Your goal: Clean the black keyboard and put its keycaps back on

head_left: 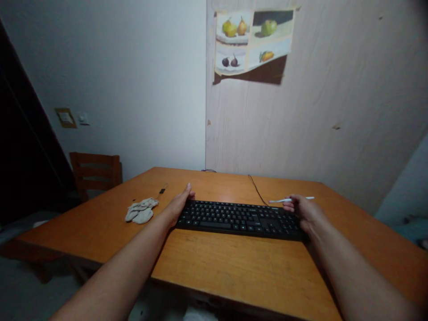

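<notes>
A black keyboard (234, 217) lies across the wooden table, its keys facing up. At its left end is my left hand (180, 205), fingers bent around the edge and thumb pointing up. My right hand (302, 211) rests by the keyboard's right end, partly covering that corner. Between its thumb and fingers it pinches a thin white pen-like stick (282, 200) with a pinkish tip at its left end. I cannot make out exactly what kind of tool the stick is. From the keyboard's back edge a dark cable (257, 189) runs toward the wall.
Left of my left arm, a crumpled light grey cloth (141, 211) lies on the table (234, 272), with a small black tag (162, 191) behind it. A wooden chair (95, 171) stands beyond the left edge. The wall behind bears a fruit poster (249, 51) and a switch (65, 117).
</notes>
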The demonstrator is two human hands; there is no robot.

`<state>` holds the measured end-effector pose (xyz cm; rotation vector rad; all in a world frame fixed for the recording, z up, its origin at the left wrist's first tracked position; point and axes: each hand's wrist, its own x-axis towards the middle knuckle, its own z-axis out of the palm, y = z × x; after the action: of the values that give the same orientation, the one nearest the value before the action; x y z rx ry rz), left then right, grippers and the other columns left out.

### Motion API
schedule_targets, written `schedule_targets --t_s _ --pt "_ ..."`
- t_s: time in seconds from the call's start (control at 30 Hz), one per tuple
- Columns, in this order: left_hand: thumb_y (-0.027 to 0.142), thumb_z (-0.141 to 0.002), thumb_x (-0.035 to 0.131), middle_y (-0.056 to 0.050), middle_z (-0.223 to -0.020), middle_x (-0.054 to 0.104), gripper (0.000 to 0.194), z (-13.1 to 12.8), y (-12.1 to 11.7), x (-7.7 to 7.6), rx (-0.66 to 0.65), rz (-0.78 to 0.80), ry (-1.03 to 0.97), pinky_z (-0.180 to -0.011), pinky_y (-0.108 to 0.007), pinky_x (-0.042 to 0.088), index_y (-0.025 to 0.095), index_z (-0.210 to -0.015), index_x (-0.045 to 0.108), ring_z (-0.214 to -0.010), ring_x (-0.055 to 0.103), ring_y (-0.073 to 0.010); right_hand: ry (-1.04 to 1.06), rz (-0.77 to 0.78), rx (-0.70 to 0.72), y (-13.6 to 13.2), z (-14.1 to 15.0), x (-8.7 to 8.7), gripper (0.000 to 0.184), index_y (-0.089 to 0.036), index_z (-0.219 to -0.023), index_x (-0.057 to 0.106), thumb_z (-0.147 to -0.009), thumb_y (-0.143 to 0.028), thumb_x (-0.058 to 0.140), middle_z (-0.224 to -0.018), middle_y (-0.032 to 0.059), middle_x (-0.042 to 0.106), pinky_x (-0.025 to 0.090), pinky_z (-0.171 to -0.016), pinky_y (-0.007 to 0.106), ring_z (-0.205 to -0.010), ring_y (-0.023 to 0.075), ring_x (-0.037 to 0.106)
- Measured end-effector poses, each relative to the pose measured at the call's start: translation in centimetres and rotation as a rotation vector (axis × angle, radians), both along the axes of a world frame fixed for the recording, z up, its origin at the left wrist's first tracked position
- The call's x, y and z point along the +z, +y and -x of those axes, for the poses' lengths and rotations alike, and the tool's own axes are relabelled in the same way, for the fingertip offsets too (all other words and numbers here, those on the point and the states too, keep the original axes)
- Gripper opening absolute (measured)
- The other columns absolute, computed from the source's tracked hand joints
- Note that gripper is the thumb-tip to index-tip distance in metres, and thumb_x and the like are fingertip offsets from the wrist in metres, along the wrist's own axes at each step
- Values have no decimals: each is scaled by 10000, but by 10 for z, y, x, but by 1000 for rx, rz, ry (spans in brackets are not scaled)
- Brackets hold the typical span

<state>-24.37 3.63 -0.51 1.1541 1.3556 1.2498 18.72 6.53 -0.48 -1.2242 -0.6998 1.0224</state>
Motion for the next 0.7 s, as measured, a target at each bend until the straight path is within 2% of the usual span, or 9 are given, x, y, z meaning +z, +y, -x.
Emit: schedule_targets --t_s 0.17,0.27,0.37,0.53,0.7 --pt "857 -781 417 -140 -1008 702 845 8 18 9 -33 131 -120 -709 -340 533 112 -1132 607 -828 673 -241 -59 -34 -83 -9 1 10 71 -137 -761 645 -809 -141 592 -611 60 676 491 -407 165 -474 120 623" --pt "820 -830 391 -148 -974 700 809 10 28 13 -12 81 -166 -738 -311 533 94 -1117 603 -839 677 -222 -103 -103 -120 -16 6 17 43 -146 -767 651 -793 -157 620 -638 41 677 521 -494 174 -539 116 634" --pt "795 -860 370 -167 -1013 710 787 10 32 7 15 11 -192 -785 -306 536 96 -1123 616 -923 689 -233 -180 -205 -32 -26 16 24 57 -162 -782 647 -778 -218 657 -676 24 674 538 -589 212 -603 126 635" --pt "802 -859 358 -177 -1053 725 805 10 30 -5 -13 -40 -210 -826 -321 543 101 -1134 643 -992 694 -250 -543 -286 191 -36 35 35 252 -187 -729 593 -807 -421 647 -620 -13 587 407 -513 234 -554 129 537" --pt "826 -848 317 -181 -1079 723 847 8 28 -1 -31 -18 -218 -867 -349 538 101 -1132 650 -1000 694 -260 -1001 -271 176 -33 49 44 227 -218 -759 572 -858 -421 561 -608 -15 591 377 -562 265 -575 157 543"
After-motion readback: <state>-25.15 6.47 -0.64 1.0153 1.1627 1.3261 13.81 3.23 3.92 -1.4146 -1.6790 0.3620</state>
